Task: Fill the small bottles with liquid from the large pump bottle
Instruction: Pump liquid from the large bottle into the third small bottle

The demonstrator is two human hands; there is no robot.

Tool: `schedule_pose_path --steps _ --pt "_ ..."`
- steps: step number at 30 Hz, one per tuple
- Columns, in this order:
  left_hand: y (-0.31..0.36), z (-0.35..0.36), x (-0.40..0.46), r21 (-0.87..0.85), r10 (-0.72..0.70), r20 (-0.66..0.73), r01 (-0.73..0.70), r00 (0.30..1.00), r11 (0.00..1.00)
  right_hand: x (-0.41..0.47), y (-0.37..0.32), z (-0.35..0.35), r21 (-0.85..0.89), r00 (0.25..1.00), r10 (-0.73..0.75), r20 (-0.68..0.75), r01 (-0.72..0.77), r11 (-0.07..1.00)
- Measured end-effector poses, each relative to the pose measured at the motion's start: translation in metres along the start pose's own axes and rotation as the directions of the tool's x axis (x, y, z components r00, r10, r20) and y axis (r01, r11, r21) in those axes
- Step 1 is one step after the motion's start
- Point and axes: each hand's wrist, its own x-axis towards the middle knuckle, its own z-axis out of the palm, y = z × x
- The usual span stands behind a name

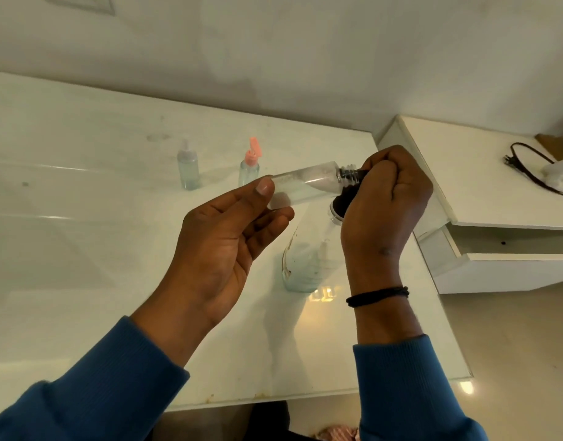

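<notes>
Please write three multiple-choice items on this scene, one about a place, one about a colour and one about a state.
1. Where does the small bottle with the flip cap stand?
A. On the white table, beyond the left hand
B. On the side shelf
C. In the right hand

2. What colour is that flip cap?
A. Blue
B. Pink
C. Black

3. How is the held clear bottle?
A. Upright on the table
B. Lying on the table
C. Tilted in the air, its threaded neck showing

Answers:
1 A, it stands on the table beside another small bottle.
2 B, the opened cap is pink.
3 C, the left hand holds its base while the right hand grips at its bare neck.
</notes>
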Motion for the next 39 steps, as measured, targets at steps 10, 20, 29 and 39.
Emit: schedule_pose_path --steps 10,20,29,39 --pt "0.0010 -0.0003 0.0005 -0.001 0.000 -0.001 0.000 1.000 1.000 -0.0006 0.0006 0.0019 0.016 1.000 -0.006 -0.015 0.006 1.000" --pt "-0.0003 -0.0016 0.0006 -0.010 0.003 0.000 -0.003 1.000 1.000 0.0002 -0.0016 0.0016 -0.016 1.000 -0.018 -0.012 0.018 1.000" --pt "-0.0004 -0.0022 -0.0001 -0.010 0.000 0.003 0.000 1.000 1.000 -0.0004 -0.0004 0.0018 -0.039 0.999 -0.036 -0.023 0.035 0.999" --pt "-0.0005 -0.0037 0.0008 -0.016 0.001 0.004 -0.001 1.000 1.000 -0.0001 -0.0016 0.0009 -0.041 0.998 -0.064 -0.020 0.063 0.997"
